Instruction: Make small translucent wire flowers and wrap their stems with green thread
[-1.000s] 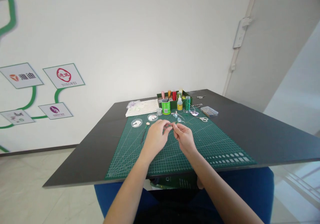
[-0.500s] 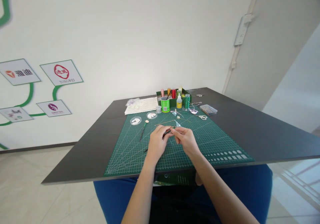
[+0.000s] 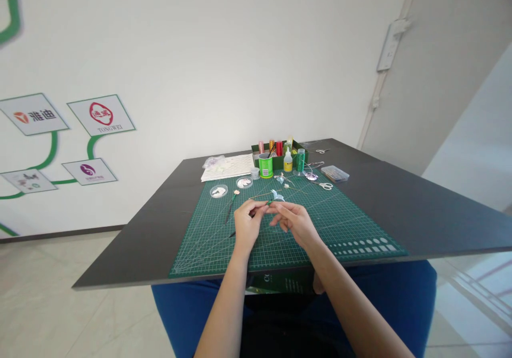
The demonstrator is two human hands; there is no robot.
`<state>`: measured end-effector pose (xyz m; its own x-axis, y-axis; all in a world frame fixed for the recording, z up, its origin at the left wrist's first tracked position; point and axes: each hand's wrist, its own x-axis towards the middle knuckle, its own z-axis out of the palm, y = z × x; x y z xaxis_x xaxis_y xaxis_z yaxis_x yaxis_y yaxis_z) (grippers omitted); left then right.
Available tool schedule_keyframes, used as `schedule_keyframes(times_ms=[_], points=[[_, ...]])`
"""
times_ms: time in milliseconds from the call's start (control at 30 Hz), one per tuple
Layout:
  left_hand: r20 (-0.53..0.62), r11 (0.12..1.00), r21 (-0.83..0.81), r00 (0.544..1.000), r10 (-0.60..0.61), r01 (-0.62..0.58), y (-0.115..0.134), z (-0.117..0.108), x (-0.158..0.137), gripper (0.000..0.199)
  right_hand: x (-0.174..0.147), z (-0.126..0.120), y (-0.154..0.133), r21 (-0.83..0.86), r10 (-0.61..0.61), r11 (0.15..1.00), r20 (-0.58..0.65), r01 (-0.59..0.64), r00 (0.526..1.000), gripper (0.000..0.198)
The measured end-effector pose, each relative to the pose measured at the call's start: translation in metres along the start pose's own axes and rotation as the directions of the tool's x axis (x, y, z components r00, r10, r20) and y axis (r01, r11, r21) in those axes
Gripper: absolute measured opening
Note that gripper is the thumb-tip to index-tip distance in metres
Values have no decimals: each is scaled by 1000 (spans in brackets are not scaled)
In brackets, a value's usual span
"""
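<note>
My left hand (image 3: 247, 225) is closed in a pinch around a thin flower stem with a green wrapped part (image 3: 269, 202). A pale blue flower (image 3: 277, 195) shows just beyond the fingertips and seems to belong to this stem. Thumb and forefinger of my right hand (image 3: 299, 225) meet at the same stem, with the other fingers loosely curled. My fingers cover most of the stem. Left of them, a small pinkish flower on a dark stem (image 3: 231, 207) lies on the green cutting mat (image 3: 208, 246).
Behind the hands stand a green can (image 3: 265, 167), a glue bottle (image 3: 287, 161), a green thread spool (image 3: 301, 160) and a box of threads (image 3: 306, 149). Two shallow dishes (image 3: 218, 191) are at left. Scissors (image 3: 325, 185) and a clear case (image 3: 335, 174) lie at right.
My right fingers have shifted slightly left along the stem and opened out a little. The blue flower has turned and shows more fully. The dark end by my left palm is less visible.
</note>
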<state>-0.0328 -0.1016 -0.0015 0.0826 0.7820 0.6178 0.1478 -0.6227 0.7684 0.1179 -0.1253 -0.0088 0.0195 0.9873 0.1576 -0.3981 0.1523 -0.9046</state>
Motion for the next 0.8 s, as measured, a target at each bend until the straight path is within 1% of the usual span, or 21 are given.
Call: schedule_keyframes(times_ms=[100, 200, 300, 400, 467, 633, 800], points=[[-33, 981, -148, 991, -130, 124, -4, -3, 2, 16, -2, 0, -2, 12, -3, 1000, 18, 3, 1000, 38], [-44, 960, -223, 982, -184, 170, -6, -4, 3, 22, -3, -1, -2, -5, -26, 1000, 2, 26, 1000, 33], [-42, 950, -245, 977, -208, 192, -6, -5, 3, 24, -3, -4, -1, 3, -50, 999, -51, 51, 997, 31], [-25, 945, -253, 976, -218, 204, -6, -6, 3, 25, -3, -6, 0, 5, -45, 999, -78, 45, 996, 33], [-2, 944, -257, 976, -217, 209, -6, -6, 3, 25, -3, -5, 0, -20, -61, 998, -84, 59, 995, 33], [40, 941, -263, 977, -210, 213, -4, -6, 2, 24, 0, -1, -1, -110, -144, 985, -91, 133, 985, 30], [97, 938, -257, 972, -213, 231, -2, -4, 2, 22, 3, 2, 3, -112, -156, 983, -85, 146, 984, 31]])
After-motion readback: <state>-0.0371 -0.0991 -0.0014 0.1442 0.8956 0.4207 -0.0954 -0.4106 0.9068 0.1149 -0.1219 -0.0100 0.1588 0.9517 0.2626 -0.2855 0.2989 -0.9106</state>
